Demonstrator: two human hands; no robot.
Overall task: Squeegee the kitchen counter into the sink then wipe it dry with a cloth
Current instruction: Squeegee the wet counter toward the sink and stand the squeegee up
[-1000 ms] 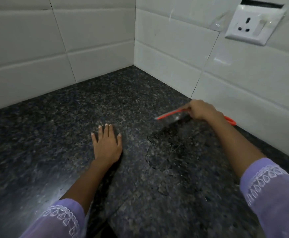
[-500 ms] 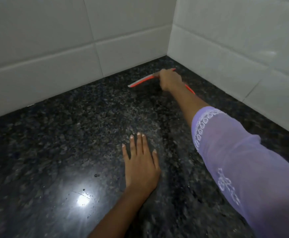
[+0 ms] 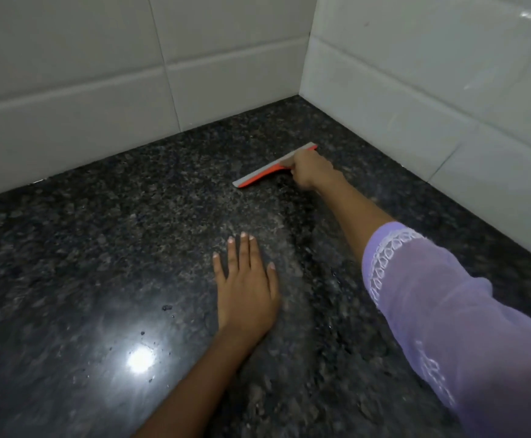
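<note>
Right hand [image 3: 310, 168] is way out in the upper middle of the frame, close to the corner where the two tiled walls [image 3: 100, 74] meet, its fingers clenched around the squeegee [image 3: 265, 172]. And there's the tool: a long, slim blade bar, pale grey along the top edge, bright orange along the lower edge, running on a slant from lower left up to upper right. Its middle is buried under the hand, so the handle itself can't be made out; one short end pokes out to the upper right of the knuckles, the longer end reaches left. The blade sits down on the tabletop [image 3: 68, 263], dark speckled granite with a glossy sheen and a bright light reflection at lower left. Left hand [image 3: 246, 289] lies flat in the centre of the frame, palm down, fingers released and spread straight, grasping nothing, well apart from the squeegee. A lilac sleeve [image 3: 447, 317] with white lace trim fills the lower right. A few small dark specks dot the stone near the glare.
</note>
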